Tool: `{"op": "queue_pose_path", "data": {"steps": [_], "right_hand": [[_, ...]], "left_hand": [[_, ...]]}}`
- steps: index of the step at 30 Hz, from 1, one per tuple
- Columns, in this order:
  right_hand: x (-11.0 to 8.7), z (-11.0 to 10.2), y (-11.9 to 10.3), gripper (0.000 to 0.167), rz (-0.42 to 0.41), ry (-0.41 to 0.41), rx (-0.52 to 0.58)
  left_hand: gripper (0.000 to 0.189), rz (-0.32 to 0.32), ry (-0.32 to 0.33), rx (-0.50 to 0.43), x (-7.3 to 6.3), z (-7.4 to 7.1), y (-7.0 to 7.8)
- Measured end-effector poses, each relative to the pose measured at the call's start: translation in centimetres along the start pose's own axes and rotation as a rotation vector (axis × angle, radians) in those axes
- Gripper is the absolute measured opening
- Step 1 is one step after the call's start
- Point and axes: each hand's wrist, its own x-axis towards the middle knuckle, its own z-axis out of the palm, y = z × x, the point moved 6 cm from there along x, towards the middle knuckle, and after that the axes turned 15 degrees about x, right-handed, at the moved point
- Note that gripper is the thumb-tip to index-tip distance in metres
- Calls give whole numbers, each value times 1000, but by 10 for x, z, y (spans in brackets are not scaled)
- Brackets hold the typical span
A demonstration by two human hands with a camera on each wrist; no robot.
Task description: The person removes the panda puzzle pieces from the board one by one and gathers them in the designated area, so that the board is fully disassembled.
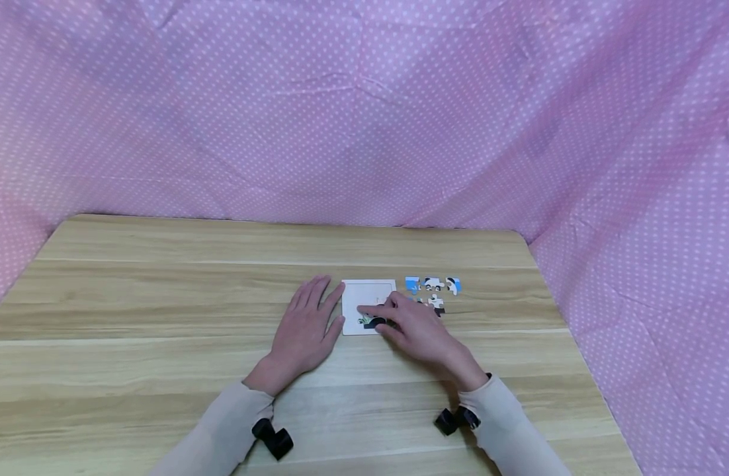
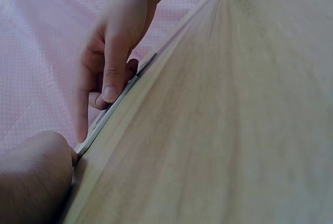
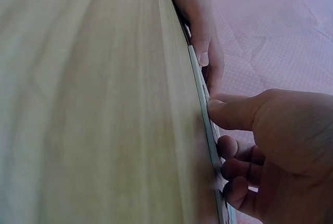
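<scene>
A white puzzle board with a raised border lies flat on the table. Placed pieces with green and black print cover part of its lower area, partly hidden by my right hand. My left hand rests palm down, fingers spread, with thumb and index finger at the board's left edge. Over the board, my right hand points its index finger to the left and touches down on the board. Its thumb tip is low over the board, while the other fingers are loosely bent with no piece visible in them.
Loose jigsaw pieces lie right of the board: a blue one, a panda-face one, a blue-and-white one and black-and-white ones partly behind my right hand. Around the wooden table hangs a pink dotted cloth.
</scene>
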Motion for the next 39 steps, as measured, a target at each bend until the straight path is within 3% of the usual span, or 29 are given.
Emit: {"op": "queue_pose_path", "data": {"steps": [24, 32, 39], "right_hand": [[1, -3, 1, 43, 13, -12, 85], [1, -2, 4, 44, 74, 22, 152], [-1, -3, 6, 43, 63, 65, 223]], "left_hand": [[63, 2, 12, 10, 1, 1, 0], [63, 7, 10, 0, 1, 1, -1], [63, 8, 12, -6, 0, 0, -1]]}}
